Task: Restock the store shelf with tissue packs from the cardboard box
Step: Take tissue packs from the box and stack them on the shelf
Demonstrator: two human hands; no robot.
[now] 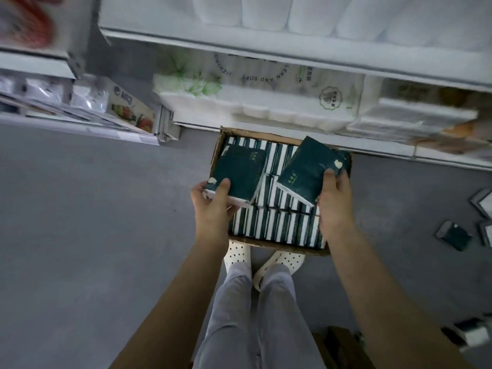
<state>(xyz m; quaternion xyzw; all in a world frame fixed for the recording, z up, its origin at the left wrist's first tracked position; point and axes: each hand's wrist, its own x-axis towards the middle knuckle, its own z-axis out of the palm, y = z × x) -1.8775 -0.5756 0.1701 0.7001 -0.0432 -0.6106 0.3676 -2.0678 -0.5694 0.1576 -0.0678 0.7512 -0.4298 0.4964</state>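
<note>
Over the box [218,145], left hand [213,209] grips left pack [241,173] and right hand [335,206] grips right pack [306,173], thumbs on top, fingers curled beneath.

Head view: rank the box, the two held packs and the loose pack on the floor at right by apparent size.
1. box
2. left pack and right pack: they look alike, so a tie
3. floor pack: smallest here, but it lies farther from the camera, so its true size is unsure
</note>
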